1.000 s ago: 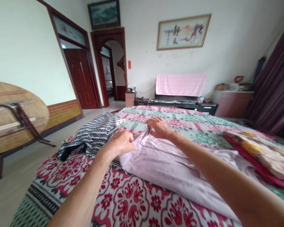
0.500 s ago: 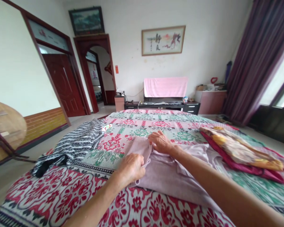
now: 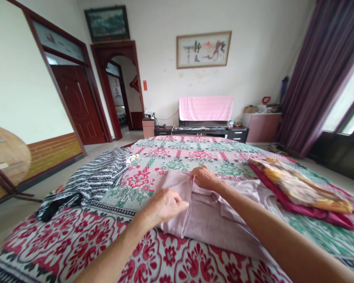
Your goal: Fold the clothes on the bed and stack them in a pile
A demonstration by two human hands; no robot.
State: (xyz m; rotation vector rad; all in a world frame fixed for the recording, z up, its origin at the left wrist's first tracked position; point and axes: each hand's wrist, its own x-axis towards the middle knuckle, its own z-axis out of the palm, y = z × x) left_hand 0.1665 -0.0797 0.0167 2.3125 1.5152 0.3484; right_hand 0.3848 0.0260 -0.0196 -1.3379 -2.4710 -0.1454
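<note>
A pale lilac garment [image 3: 212, 216] lies across the flowered bedspread [image 3: 76, 243] in front of me. My left hand [image 3: 165, 204] pinches the near end of a fold in the garment's left edge. My right hand [image 3: 204, 177] presses and pinches the same fold at its far end. Between the two hands the edge runs as a straight crease. Both forearms reach in from the bottom of the view.
A black-and-white striped garment [image 3: 91, 179] lies on the bed's left side. A folded yellow and red cloth [image 3: 297, 186] lies at the right. A folded round wooden table [image 3: 2, 161] leans at far left. A low cabinet with a pink towel [image 3: 206, 108] stands by the far wall, purple curtains [image 3: 321, 78] at the right.
The view turned to the right and drew back. My hands folded the lilac garment's left edge over and spread apart along the crease.
</note>
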